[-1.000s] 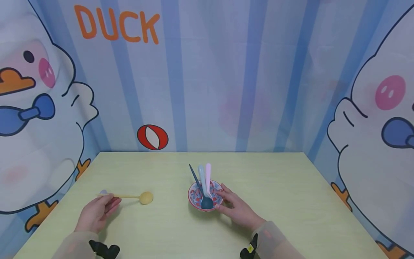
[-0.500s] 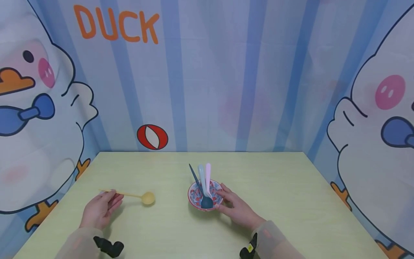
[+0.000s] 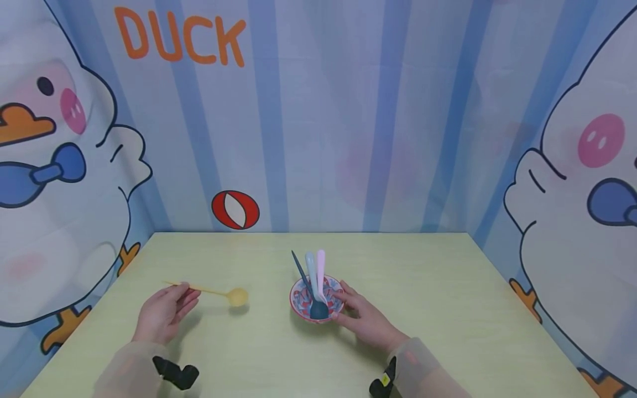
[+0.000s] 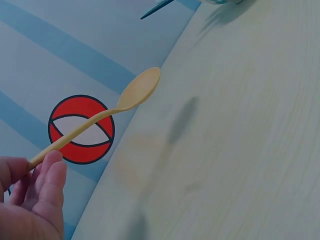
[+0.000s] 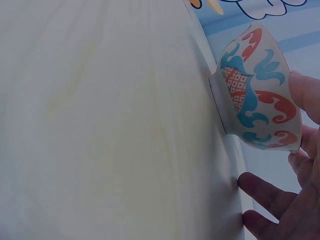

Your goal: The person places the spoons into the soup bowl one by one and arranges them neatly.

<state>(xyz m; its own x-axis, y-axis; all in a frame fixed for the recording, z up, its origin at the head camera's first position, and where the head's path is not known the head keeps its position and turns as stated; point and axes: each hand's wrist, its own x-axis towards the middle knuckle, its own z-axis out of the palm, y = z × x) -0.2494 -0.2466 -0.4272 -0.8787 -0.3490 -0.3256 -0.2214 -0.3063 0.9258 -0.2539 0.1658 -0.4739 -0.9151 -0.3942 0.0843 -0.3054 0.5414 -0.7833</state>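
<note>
Between its thumb and fingers, my left hand [image 3: 163, 314] pinches the handle of a yellow spoon [image 3: 238, 297]. The spoon's shadow in the left wrist view lies apart from it, so it is off the table. My right hand [image 3: 369, 325] grips the right rim of a red, blue and white patterned bowl [image 3: 299, 303], thumb and fingers on either side of the wall. Inside the bowl lean a dark teal spoon [image 3: 319, 310], a light blue spoon [image 3: 311, 267] and a pink spoon [image 3: 320, 268], handles pointing up and away. The right wrist view shows the bowl's outside [image 5: 260, 95] standing on its foot.
The pale wooden table [image 3: 423, 287] ends at the back against a blue striped curtain [image 3: 318, 121] with duck prints. Bare tabletop lies between the yellow spoon and the bowl. A black wrist mount [image 3: 175, 373] sits on the left sleeve, another [image 3: 382, 381] on the right.
My left hand has moved right and slightly away from me with the yellow spoon, bringing it nearer the bowl. The right hand and the bowl have stayed in place.
</note>
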